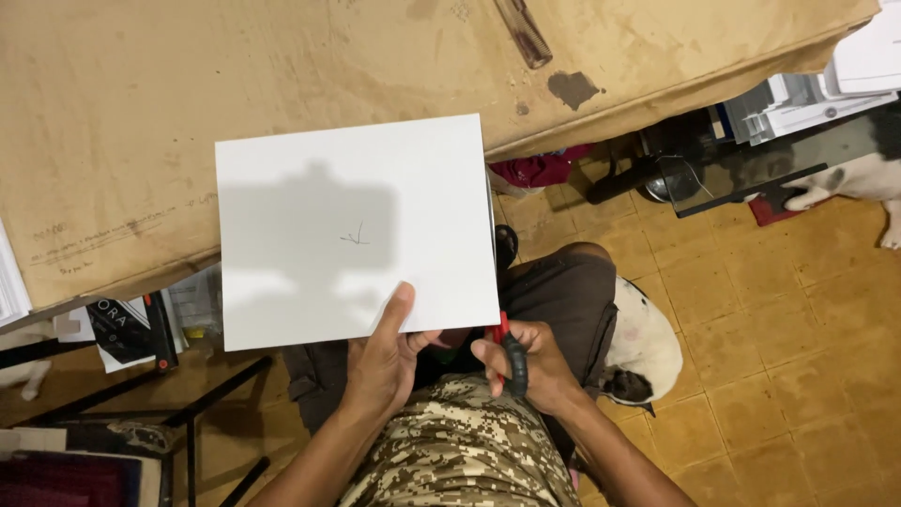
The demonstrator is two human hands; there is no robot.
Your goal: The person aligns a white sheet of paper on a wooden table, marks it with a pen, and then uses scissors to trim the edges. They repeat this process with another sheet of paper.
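we hold a white sheet (pixel 357 230) by its near edge in our left hand (pixel 389 361) — thumb on top, out over the bench (pixel 141 113); our right hand (pixel 526 366) grips scissors (pixel 511 361) at the sheet's near right corner.

Matt white paper sheet (pixel 357 230); stained rough cardboard tabletop (pixel 188 94).

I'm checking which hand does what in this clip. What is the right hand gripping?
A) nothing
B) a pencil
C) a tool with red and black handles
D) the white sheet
C: the right hand is closed around a tool with red and black handles, probably scissors, at the lower right corner of the white sheet, while the left hand pinches the sheet's bottom edge.
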